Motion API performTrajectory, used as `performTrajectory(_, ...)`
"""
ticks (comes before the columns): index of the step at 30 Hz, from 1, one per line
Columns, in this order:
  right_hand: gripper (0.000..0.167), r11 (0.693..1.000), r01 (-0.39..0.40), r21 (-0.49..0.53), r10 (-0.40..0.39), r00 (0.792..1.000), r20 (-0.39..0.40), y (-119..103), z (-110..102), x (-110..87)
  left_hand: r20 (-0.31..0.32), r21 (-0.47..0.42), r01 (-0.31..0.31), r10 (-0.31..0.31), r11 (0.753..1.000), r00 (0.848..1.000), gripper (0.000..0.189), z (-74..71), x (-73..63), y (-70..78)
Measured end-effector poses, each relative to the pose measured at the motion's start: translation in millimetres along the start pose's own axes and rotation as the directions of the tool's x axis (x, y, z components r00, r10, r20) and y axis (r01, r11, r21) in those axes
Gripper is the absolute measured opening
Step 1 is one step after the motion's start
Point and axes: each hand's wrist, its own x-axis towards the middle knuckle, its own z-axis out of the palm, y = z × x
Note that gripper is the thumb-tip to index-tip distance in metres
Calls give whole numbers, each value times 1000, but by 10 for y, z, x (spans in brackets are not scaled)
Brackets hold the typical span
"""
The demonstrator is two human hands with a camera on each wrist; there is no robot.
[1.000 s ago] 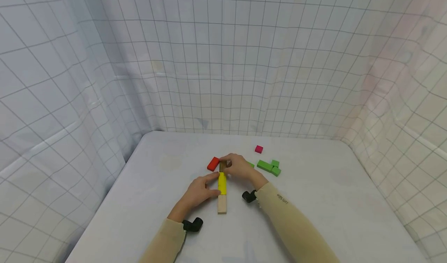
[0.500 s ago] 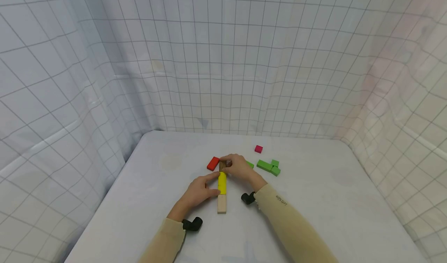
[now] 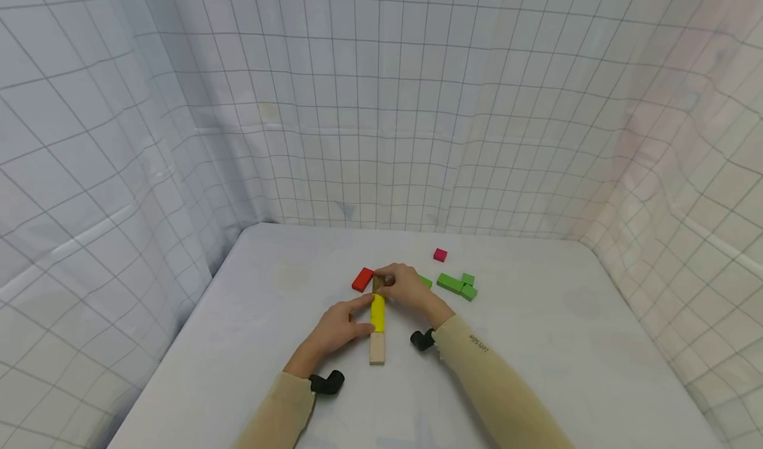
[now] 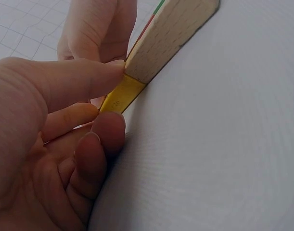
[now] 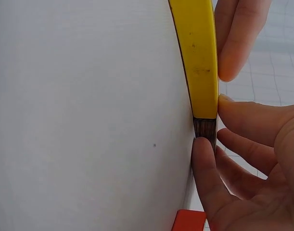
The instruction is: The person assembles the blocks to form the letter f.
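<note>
Three blocks lie end to end in a line on the white table: a plain wooden block point(image 3: 377, 349) nearest me, a yellow block point(image 3: 378, 313) in the middle and a dark brown block point(image 3: 379, 283) at the far end. My left hand point(image 3: 334, 330) holds the yellow block from the left, thumb near the plain wooden block and forefinger by the brown one. With thumb and fingers, my right hand point(image 3: 406, 287) pinches the brown block, which these fingers partly hide. In the right wrist view, the brown block point(image 5: 205, 127) meets the yellow block's end.
Just left of the brown block lies a red block point(image 3: 362, 279). One green block point(image 3: 426, 282) shows behind my right hand, and a cluster of green blocks point(image 3: 450, 282) sits further right. A small pink block point(image 3: 440, 255) lies at the back. Gridded white curtains point(image 3: 381, 138) surround the table.
Both hands keep their holds on the yellow and brown blocks, and the row stays together. The whole scene shifts very slightly leftward in the head view.
</note>
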Motion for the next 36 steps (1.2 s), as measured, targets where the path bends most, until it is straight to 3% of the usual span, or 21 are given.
performTrajectory(13,46,1000,-15,2,15,1000,-7,-18,24,-20,-2,34,2,-2,999,1000,66,-2,-6,5)
performTrajectory(25,49,1000,-11,7,11,1000,-17,-52,-30,-58,3,-5,6,-6,1000,1000,66,-10,28,7)
performTrajectory(30,52,995,12,-96,-15,1000,-24,-75,-79,-147,-4,-55,3,-3,999,1000,64,4,47,-5)
performTrajectory(36,54,958,103,-268,-104,995,11,-138,-73,-324,-7,-171,20,-21,985,1000,59,-26,9,-46)
